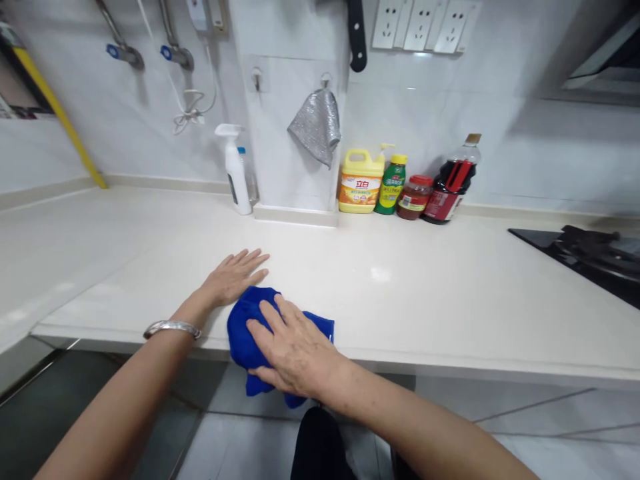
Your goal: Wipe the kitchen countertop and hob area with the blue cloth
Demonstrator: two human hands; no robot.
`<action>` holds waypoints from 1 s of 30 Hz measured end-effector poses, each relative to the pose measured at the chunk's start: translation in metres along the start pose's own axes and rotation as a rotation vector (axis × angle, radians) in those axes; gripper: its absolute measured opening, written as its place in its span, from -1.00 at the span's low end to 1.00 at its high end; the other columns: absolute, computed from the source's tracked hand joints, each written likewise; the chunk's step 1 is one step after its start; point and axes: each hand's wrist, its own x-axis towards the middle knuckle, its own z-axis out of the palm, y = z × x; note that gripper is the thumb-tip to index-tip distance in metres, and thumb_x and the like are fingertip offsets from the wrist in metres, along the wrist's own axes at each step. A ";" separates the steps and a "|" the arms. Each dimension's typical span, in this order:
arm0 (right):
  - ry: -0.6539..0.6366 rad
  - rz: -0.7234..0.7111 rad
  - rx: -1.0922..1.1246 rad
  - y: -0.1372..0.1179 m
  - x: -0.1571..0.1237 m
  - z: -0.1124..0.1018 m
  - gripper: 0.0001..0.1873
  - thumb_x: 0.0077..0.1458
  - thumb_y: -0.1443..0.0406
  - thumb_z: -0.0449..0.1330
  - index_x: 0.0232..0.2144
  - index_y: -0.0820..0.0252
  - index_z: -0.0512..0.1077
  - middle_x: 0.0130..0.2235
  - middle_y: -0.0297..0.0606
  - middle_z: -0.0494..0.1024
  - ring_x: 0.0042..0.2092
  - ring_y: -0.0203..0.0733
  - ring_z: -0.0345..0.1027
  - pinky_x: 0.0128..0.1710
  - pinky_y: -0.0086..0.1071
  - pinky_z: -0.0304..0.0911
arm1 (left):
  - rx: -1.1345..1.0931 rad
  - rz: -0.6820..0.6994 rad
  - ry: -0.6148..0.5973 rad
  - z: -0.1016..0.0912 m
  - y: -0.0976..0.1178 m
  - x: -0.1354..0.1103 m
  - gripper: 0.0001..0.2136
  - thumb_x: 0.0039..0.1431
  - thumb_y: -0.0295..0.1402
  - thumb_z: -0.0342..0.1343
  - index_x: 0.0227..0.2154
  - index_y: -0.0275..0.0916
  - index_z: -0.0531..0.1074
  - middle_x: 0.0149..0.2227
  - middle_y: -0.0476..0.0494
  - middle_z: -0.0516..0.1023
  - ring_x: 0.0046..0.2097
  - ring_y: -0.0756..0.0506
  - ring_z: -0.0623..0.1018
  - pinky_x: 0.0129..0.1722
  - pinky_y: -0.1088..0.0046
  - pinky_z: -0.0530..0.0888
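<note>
My right hand [297,347] presses down on a blue cloth [250,327] at the front edge of the white countertop [425,293]. Its fingers are slightly bent over the cloth, and part of the cloth hangs below the edge. Just left of it, my left hand [237,275] lies flat on the counter, fingers stretched out, holding nothing. A silver bracelet [171,327] circles the left wrist. The cloth's back corner comes close to the left thumb; whether they touch I cannot tell.
Along the wall stand a white spray bottle [237,173], a yellow detergent jug [358,187], a green bottle [391,187], a red-lidded jar [415,199] and a dark sauce bottle [450,187]. A silvery cloth [320,123] hangs above. A black stove [595,257] is at right.
</note>
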 end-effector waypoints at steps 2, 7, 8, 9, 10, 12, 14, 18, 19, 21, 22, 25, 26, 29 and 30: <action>0.004 0.006 -0.008 0.009 -0.014 -0.005 -0.26 0.21 0.03 0.20 0.25 0.36 0.15 0.32 0.19 0.16 0.37 0.25 -0.07 0.31 0.04 0.07 | 0.018 0.002 0.006 0.001 -0.002 0.002 -0.33 0.29 0.11 -0.40 0.39 -0.02 -0.03 0.45 -0.02 -0.11 0.45 -0.23 -0.13 0.38 0.07 -0.12; -0.023 0.023 -0.005 0.042 -0.064 -0.019 -0.25 0.24 -0.04 0.14 0.27 0.32 0.14 0.33 0.14 0.16 0.40 0.22 -0.12 0.33 0.02 0.05 | 0.055 0.001 0.010 0.000 -0.005 0.006 -0.32 0.29 0.10 -0.42 0.39 -0.08 -0.02 0.45 -0.05 -0.10 0.45 -0.26 -0.09 0.38 0.06 -0.07; -0.028 0.025 -0.006 0.049 -0.075 -0.022 -0.26 0.24 -0.04 0.13 0.28 0.32 0.15 0.33 0.14 0.15 0.40 0.22 -0.14 0.34 0.01 0.04 | 0.055 0.003 0.015 0.000 -0.005 0.007 -0.32 0.29 0.09 -0.42 0.39 -0.08 -0.02 0.45 -0.05 -0.09 0.44 -0.26 -0.08 0.38 0.06 -0.06; -0.034 0.025 -0.008 0.056 -0.087 -0.026 -0.27 0.25 -0.03 0.12 0.27 0.32 0.16 0.34 0.14 0.14 0.41 0.22 -0.14 0.33 0.01 0.05 | 0.053 0.004 0.021 0.001 -0.005 0.007 -0.32 0.29 0.10 -0.41 0.39 -0.07 -0.02 0.45 -0.04 -0.08 0.44 -0.27 -0.07 0.38 0.05 -0.05; -0.041 0.025 -0.009 0.062 -0.098 -0.029 -0.29 0.26 -0.02 0.12 0.27 0.32 0.17 0.35 0.13 0.14 0.41 0.21 -0.14 0.33 0.00 0.06 | 0.049 0.006 0.025 0.001 -0.006 0.007 -0.32 0.29 0.10 -0.41 0.38 -0.06 -0.01 0.44 -0.04 -0.07 0.44 -0.27 -0.06 0.37 0.04 -0.04; -0.054 0.022 0.001 0.074 -0.119 -0.037 -0.33 0.27 0.02 0.11 0.27 0.31 0.20 0.36 0.11 0.15 0.41 0.16 -0.14 0.33 -0.01 0.07 | 0.039 0.005 0.034 0.003 -0.008 0.008 -0.32 0.29 0.11 -0.39 0.38 -0.05 -0.01 0.44 -0.04 -0.06 0.44 -0.27 -0.05 0.37 0.03 -0.03; -0.061 0.034 0.033 0.086 -0.137 -0.045 -0.35 0.27 0.02 0.13 0.25 0.29 0.23 0.35 0.08 0.17 0.42 0.11 -0.14 0.34 -0.02 0.06 | 0.029 0.003 0.040 0.005 -0.011 0.010 -0.32 0.28 0.11 -0.38 0.38 -0.04 -0.01 0.44 -0.02 -0.05 0.44 -0.26 -0.05 0.37 0.03 -0.03; -0.074 0.122 0.139 0.104 -0.162 -0.060 -0.32 0.24 -0.05 0.13 0.26 0.20 0.25 0.37 -0.01 0.17 0.43 0.02 -0.14 0.35 -0.03 0.04 | 0.020 -0.018 0.029 0.006 -0.014 0.012 -0.31 0.27 0.12 -0.38 0.38 -0.03 -0.01 0.44 0.03 -0.05 0.44 -0.24 -0.07 0.38 0.06 -0.05; -0.079 0.152 0.170 0.107 -0.165 -0.063 -0.31 0.23 -0.06 0.13 0.27 0.17 0.24 0.38 -0.04 0.15 0.43 0.01 -0.14 0.35 -0.03 0.03 | 0.017 -0.021 0.027 0.005 -0.014 0.012 -0.32 0.27 0.12 -0.38 0.38 -0.04 0.00 0.44 0.03 -0.04 0.44 -0.24 -0.07 0.38 0.06 -0.05; -0.095 0.208 0.230 0.112 -0.167 -0.067 -0.31 0.23 -0.07 0.13 0.29 0.11 0.22 0.40 -0.10 0.09 0.43 0.00 -0.15 0.36 -0.03 0.00 | 0.001 -0.020 0.032 0.005 -0.014 0.012 -0.34 0.29 0.09 -0.35 0.38 -0.05 0.02 0.44 0.03 -0.03 0.44 -0.24 -0.06 0.38 0.07 -0.05; -0.104 0.226 0.256 0.114 -0.166 -0.068 -0.31 0.24 -0.07 0.12 0.29 0.09 0.22 0.41 -0.11 0.07 0.43 -0.01 -0.16 0.37 -0.04 -0.02 | -0.010 -0.015 0.041 0.004 -0.015 0.012 -0.36 0.31 0.07 -0.34 0.37 -0.05 0.03 0.43 0.03 -0.02 0.44 -0.24 -0.05 0.37 0.06 -0.05; -0.111 0.237 0.300 0.124 -0.154 -0.067 -0.37 0.29 -0.04 0.06 0.28 0.11 0.24 0.41 -0.11 0.08 0.43 -0.04 -0.16 0.39 -0.06 -0.07 | -0.038 -0.013 0.057 0.003 -0.014 0.012 -0.42 0.34 0.01 -0.30 0.35 -0.03 0.06 0.43 0.05 0.01 0.43 -0.24 -0.02 0.37 0.04 -0.05; -0.106 0.238 0.300 0.130 -0.149 -0.065 -0.39 0.31 -0.03 0.05 0.27 0.14 0.25 0.40 -0.09 0.10 0.43 -0.05 -0.15 0.39 -0.07 -0.08 | -0.043 -0.030 0.059 0.002 -0.011 0.014 -0.43 0.34 0.00 -0.31 0.35 -0.02 0.07 0.43 0.06 0.02 0.43 -0.24 -0.01 0.37 0.03 -0.05; -0.086 0.281 0.253 0.154 -0.129 -0.055 -0.38 0.33 -0.01 0.02 0.26 0.24 0.26 0.39 -0.01 0.12 0.42 -0.02 -0.13 0.40 -0.08 -0.11 | -0.032 -0.157 0.030 -0.002 0.006 0.022 -0.37 0.31 0.06 -0.35 0.34 -0.10 0.11 0.43 -0.06 0.02 0.43 -0.31 -0.01 0.36 -0.07 -0.03; -0.082 0.303 0.230 0.163 -0.122 -0.051 -0.36 0.33 -0.01 0.01 0.27 0.27 0.26 0.38 0.02 0.12 0.42 0.00 -0.13 0.40 -0.08 -0.13 | -0.018 -0.201 0.016 -0.004 0.017 0.026 -0.33 0.30 0.07 -0.35 0.33 -0.19 0.13 0.42 -0.16 0.04 0.42 -0.34 -0.01 0.35 -0.09 -0.01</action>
